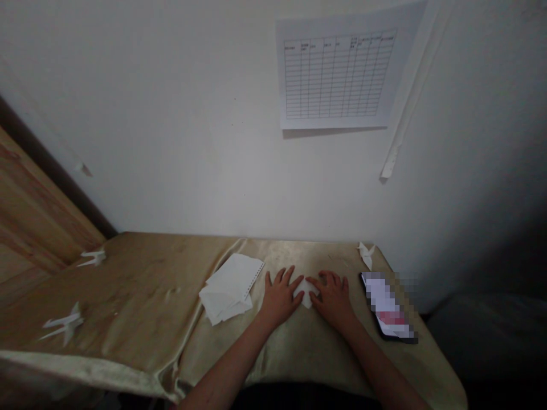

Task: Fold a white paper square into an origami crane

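Note:
A small folded piece of white paper (303, 294) lies flat on the cloth-covered table between my hands. My left hand (280, 296) rests with its fingers spread, thumb and index finger touching the paper's left side. From the other side, my right hand (333, 296) presses the paper's right side with thumb and index finger, its other fingers apart and slightly bent. The fingertips cover parts of the paper's edges. Left of my left hand is a loose pile of white paper sheets (234, 285), one with a perforated edge.
A phone (387, 310) with a lit screen lies to the right. Folded white paper birds sit at the back right (366, 255), far left (93, 258) and front left (66, 324). A printed table sheet (337, 74) hangs on the wall behind the gold tablecloth (141, 296).

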A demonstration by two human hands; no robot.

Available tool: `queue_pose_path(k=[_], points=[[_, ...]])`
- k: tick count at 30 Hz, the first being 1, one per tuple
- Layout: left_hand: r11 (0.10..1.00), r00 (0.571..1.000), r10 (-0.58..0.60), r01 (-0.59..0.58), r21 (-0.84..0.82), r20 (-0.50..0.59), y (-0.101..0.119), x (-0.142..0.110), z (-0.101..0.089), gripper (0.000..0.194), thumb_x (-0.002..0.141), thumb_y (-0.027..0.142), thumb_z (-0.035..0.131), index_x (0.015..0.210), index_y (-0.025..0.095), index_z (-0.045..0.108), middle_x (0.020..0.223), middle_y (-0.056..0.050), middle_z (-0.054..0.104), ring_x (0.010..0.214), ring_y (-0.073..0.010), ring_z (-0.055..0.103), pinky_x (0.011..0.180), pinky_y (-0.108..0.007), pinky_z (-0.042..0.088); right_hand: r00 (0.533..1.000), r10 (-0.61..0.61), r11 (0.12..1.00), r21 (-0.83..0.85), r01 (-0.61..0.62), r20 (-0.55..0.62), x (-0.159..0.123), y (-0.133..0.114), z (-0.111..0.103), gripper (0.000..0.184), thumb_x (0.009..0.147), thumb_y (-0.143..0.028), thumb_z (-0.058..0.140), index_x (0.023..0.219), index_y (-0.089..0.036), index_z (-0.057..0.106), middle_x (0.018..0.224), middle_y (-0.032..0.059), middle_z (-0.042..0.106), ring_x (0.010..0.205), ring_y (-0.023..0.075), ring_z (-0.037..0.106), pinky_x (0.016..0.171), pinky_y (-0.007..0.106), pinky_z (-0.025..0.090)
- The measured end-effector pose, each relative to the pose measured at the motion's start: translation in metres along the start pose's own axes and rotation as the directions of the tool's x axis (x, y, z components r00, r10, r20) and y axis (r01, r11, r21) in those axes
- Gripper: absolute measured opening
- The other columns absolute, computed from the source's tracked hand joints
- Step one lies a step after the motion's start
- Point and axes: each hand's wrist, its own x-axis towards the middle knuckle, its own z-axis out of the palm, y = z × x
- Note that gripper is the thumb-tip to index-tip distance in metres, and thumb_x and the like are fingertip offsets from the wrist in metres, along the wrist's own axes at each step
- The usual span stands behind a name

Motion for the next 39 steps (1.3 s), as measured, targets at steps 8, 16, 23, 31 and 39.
queue_pose_path(k=[8,16,23,31,39], points=[[0.999,0.999,-0.044,0.044,0.006,-0.004,0.002,0.002,-0.003,0.047,0.095,0.055,0.050,0.140,0.043,0.053,0.159,-0.004,0.040,0.142,-0.0354,0.037,0.115,-0.071,0.016,0.995,-0.012,0.997,0.077,0.019,-0.095,-0.004,0.005,-0.007,0.027,0.087,-0.038,0.062,0.110,-0.030,0.072,0.119,0.0086,0.060,0.116,0.0261,0.052,0.106,0.042,0.035],[0.997,0.997,-0.074,0.074,-0.023,0.008,0.002,0.000,0.001,0.057,0.091,0.066,0.049,0.143,0.043,0.049,0.160,-0.008,0.037,0.145,-0.0368,0.033,0.114,-0.074,0.009,0.991,0.014,0.992,0.123,0.002,-0.133,-0.006,0.013,-0.009,0.023,0.091,-0.034,0.053,0.083,-0.021,0.071,0.101,0.0078,0.063,0.102,0.0224,0.057,0.095,0.034,0.042],[0.998,0.999,-0.024,0.026,-0.050,0.044,-0.003,-0.003,0.007,0.075,0.087,0.070,0.054,0.152,0.038,0.036,0.163,-0.011,0.030,0.149,-0.0372,0.026,0.116,-0.073,0.005,0.999,0.010,0.966,0.260,0.004,-0.052,-0.001,0.026,-0.002,0.030,0.079,-0.016,0.056,0.101,-0.025,0.073,0.111,0.0078,0.063,0.113,0.0250,0.055,0.102,0.037,0.040],[0.983,0.996,-0.092,0.092,-0.160,0.005,-0.005,0.000,0.001,0.035,0.089,0.040,0.068,0.122,0.034,0.062,0.153,-0.003,0.046,0.140,-0.0305,0.038,0.116,-0.071,0.013,0.998,-0.001,0.951,0.308,0.019,-0.061,0.003,0.031,0.005,0.027,0.083,-0.023,0.056,0.103,-0.024,0.074,0.113,0.0081,0.064,0.114,0.0252,0.055,0.103,0.038,0.040],[0.957,0.998,-0.028,0.041,-0.286,0.047,-0.005,0.000,-0.005,0.041,0.076,0.053,0.079,0.111,0.034,0.068,0.139,0.000,0.060,0.136,-0.0340,0.041,0.115,-0.074,0.008,0.992,-0.040,0.935,0.346,0.080,-0.121,0.003,0.035,0.008,0.021,0.084,-0.026,0.060,0.099,-0.023,0.075,0.108,0.0097,0.065,0.108,0.0262,0.057,0.098,0.039,0.043]])
